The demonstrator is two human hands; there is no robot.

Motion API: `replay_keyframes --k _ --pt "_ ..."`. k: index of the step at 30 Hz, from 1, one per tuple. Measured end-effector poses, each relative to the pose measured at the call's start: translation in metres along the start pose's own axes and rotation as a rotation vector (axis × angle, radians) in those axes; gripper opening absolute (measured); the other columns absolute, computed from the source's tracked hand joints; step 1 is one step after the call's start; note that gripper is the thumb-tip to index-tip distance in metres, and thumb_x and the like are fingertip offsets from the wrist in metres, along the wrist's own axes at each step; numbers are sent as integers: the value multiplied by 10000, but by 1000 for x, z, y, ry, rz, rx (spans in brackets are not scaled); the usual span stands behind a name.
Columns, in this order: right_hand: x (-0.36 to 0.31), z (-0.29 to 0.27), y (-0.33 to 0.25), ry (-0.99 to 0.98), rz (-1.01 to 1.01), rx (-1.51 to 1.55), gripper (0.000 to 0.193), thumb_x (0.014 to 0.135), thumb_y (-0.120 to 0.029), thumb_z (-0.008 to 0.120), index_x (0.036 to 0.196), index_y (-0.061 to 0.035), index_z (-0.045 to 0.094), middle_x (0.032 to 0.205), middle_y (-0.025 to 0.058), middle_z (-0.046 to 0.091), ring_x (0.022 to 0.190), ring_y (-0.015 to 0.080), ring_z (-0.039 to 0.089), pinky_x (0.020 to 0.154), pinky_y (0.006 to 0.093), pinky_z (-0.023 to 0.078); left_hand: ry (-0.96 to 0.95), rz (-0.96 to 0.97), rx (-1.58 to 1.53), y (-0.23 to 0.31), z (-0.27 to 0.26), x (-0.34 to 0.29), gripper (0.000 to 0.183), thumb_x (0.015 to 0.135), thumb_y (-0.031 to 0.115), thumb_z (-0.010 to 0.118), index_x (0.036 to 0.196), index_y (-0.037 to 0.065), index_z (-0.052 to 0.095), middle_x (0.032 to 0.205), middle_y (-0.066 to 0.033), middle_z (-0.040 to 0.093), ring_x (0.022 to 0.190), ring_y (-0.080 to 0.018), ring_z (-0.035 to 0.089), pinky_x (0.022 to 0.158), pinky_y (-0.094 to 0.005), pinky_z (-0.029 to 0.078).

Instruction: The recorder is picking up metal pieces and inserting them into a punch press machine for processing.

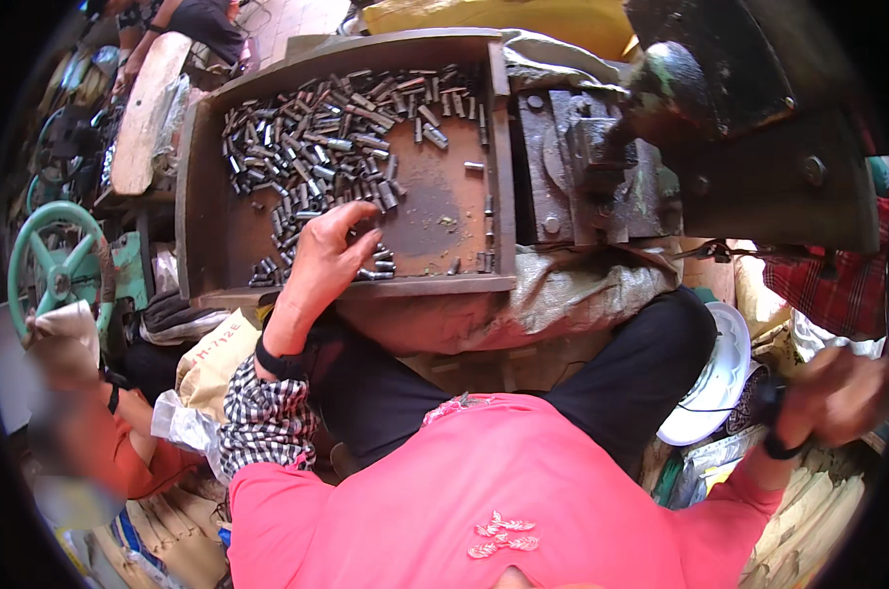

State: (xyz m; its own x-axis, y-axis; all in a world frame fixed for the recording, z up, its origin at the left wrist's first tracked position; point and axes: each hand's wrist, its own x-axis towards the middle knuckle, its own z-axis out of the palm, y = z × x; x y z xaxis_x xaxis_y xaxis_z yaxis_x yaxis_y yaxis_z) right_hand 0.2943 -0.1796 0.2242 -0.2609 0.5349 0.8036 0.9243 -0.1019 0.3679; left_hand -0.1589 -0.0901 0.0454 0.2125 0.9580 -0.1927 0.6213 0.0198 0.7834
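My left hand (pixel 328 250) reaches over the near rim of a shallow wooden tray (pixel 361 286). Thumb and forefinger are apart, with a gap between them and nothing visible held. Just beyond the fingertips lies a heap of small metal tubular pieces (pixel 312 162), filling the tray's left and middle. A few of these pieces rest close to the thumb, by the near rim. Far out to the right, my right hand (pixel 842 398) is raised beside my body, smeared by motion. Its fingers cannot be made out, nor whether anything is in them.
A dark, greasy machine press (pixel 601 162) stands right of the tray. Woven sacking (pixel 572 294) lies under the tray's near right corner. To the left are a green handwheel (pixel 59 260) and a person in an orange top (pixel 155 466). A white plastic basin (pixel 716 378) sits by my right knee.
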Motion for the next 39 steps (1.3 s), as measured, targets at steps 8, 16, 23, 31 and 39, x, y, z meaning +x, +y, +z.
replay_keyframes --k 8,16,23,31,39 --pt "-30 65 -220 -615 -290 1206 190 714 -94 645 852 -12 543 858 135 567 800 290 560 702 375 467 -105 53 551 -29 -21 -15 299 735 189 700 982 57 595 894 -172 551 846 -364 569 725 -439 454" --pt "-32 131 -325 -789 -412 1110 137 760 -94 604 811 -7 511 794 176 555 725 358 581 631 427 481 0 191 553 -48 11 -7 112 769 74 597 854 17 552 857 -208 551 749 -387 600 655 -446 502" --pt "-11 157 -392 -861 -467 1038 109 762 -54 523 829 21 563 818 220 601 748 374 623 657 430 507 -5 212 833 -41 17 -1 71 734 52 580 802 35 585 789 -145 591 652 -288 649 588 -383 540" --pt "-29 146 -362 -944 -597 927 208 716 -11 554 923 8 553 841 204 600 738 357 629 651 428 517 -6 247 868 -38 23 5 55 749 44 560 798 33 584 742 -133 607 656 -267 657 581 -345 547" --pt "-42 150 -304 -1117 210 1395 269 701 -100 692 909 44 601 771 211 635 733 309 651 660 369 504 -3 288 481 -31 44 19 99 776 60 591 846 7 546 835 -179 570 726 -369 604 647 -428 503"
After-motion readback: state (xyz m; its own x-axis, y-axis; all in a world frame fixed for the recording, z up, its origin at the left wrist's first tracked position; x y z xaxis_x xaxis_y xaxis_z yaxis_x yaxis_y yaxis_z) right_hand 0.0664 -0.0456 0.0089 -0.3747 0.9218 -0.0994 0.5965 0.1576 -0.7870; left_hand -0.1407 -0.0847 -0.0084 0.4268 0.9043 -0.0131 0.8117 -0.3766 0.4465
